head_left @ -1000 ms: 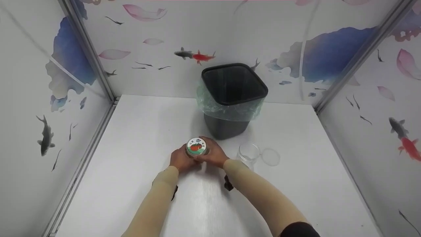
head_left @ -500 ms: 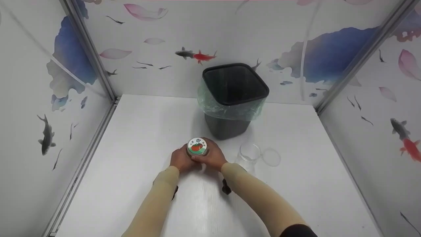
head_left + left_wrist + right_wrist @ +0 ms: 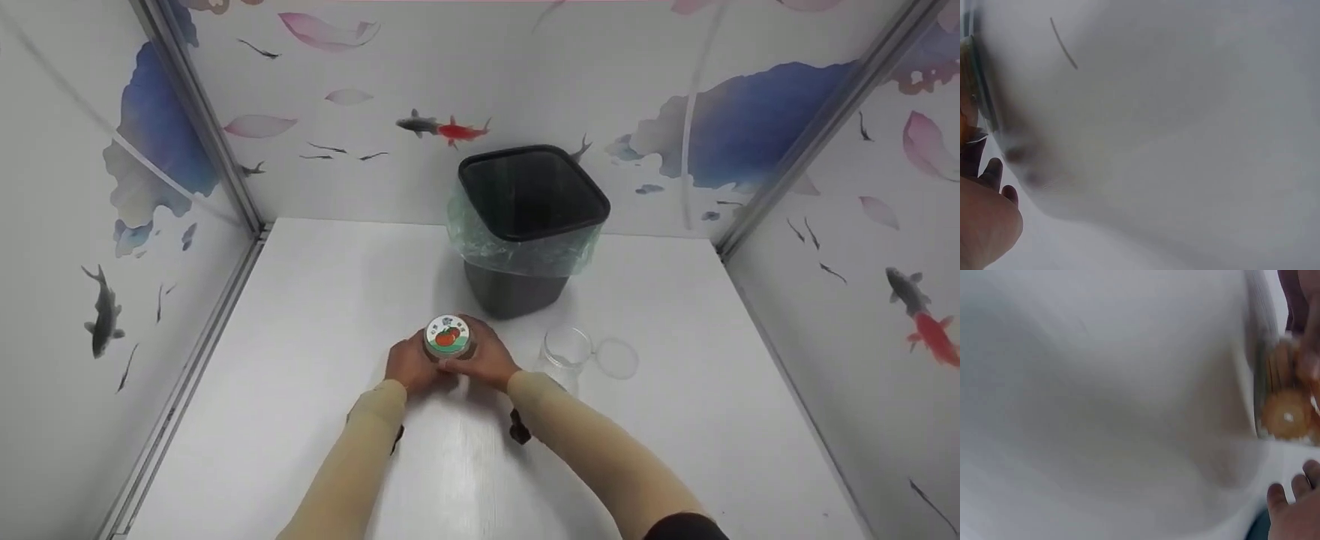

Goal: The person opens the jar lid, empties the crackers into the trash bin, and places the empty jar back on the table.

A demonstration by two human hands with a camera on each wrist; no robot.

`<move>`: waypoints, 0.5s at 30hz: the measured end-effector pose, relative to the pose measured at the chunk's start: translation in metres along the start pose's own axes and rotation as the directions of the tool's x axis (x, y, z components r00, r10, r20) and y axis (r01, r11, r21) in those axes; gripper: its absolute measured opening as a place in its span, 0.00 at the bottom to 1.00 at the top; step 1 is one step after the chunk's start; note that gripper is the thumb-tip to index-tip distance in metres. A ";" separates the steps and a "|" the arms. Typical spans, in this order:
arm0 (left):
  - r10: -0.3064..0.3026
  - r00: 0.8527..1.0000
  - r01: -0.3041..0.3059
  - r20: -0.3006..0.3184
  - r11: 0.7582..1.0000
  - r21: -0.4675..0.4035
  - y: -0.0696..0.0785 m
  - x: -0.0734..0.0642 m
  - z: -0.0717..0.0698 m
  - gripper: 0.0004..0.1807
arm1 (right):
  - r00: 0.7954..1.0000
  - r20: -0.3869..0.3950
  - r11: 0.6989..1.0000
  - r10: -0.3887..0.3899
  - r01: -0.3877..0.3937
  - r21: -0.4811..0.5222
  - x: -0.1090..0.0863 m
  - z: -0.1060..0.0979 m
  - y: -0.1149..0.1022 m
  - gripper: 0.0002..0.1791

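Note:
A clear jar (image 3: 1289, 396) packed with round orange-brown pieces shows at the right edge of the right wrist view. Its round lid (image 3: 448, 334), white and green with an orange fruit print, faces up in the head view. My left hand (image 3: 409, 366) grips the jar from the left. On the other side my right hand (image 3: 486, 354) wraps round it, thumb across the near side just below the lid. The hands hide most of the jar's body from above. To the right of my right wrist stands an open, see-through container (image 3: 568, 351), partly hidden by the sleeve.
A thin clear disc (image 3: 617, 358) lies beside the see-through container. Behind the hands stands a dark bin (image 3: 517, 289) with a pale green liner (image 3: 517, 251) folded over its outside. Printed walls enclose the white table (image 3: 330, 300) at the back and both sides.
My right hand has shifted slightly on the jar, its thumb a little lower along the near side. Jar, bin and clear container stay in place.

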State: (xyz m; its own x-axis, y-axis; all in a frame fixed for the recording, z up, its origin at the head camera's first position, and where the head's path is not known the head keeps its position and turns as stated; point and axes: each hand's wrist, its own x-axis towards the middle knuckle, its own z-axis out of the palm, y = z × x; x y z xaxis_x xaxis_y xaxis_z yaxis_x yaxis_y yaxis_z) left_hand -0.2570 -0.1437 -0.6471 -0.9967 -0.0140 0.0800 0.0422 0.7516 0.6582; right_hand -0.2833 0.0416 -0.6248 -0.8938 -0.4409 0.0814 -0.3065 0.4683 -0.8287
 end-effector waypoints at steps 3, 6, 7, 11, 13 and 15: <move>-0.004 1.000 0.004 -0.002 1.000 0.029 -0.001 0.001 -0.003 0.36 | 0.998 -0.067 1.000 -0.011 0.012 0.014 -0.003 0.011 -0.006 0.58; 0.011 1.000 -0.011 -0.008 0.999 0.039 -0.001 0.001 -0.003 0.36 | 0.993 -0.121 0.999 -0.004 0.009 0.039 -0.003 0.018 -0.010 0.57; 0.014 1.000 -0.014 -0.008 0.999 0.037 -0.001 0.001 -0.002 0.36 | 0.991 -0.133 0.999 0.001 0.006 0.047 -0.003 0.019 -0.010 0.57; 0.012 1.000 -0.012 0.005 1.000 -0.006 -0.001 0.000 0.001 0.39 | 0.992 -0.124 0.999 0.024 -0.020 0.030 0.000 0.017 -0.006 0.57; 0.011 1.000 -0.011 0.008 1.000 -0.023 -0.002 0.000 0.002 0.41 | 0.997 -0.079 0.999 0.025 -0.023 0.027 0.003 0.012 -0.003 0.57; 0.013 1.000 -0.013 0.004 0.999 -0.030 -0.003 0.000 0.002 0.43 | 1.000 -0.020 1.000 0.017 -0.017 0.026 0.008 0.007 0.001 0.57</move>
State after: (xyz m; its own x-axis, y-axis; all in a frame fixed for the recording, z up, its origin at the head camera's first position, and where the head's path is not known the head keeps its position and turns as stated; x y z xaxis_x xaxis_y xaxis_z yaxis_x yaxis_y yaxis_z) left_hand -0.2570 -0.1443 -0.6508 -0.9963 -0.0015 0.0856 0.0573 0.7313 0.6796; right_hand -0.2882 0.0329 -0.6290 -0.9055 -0.4170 0.0783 -0.2827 0.4554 -0.8442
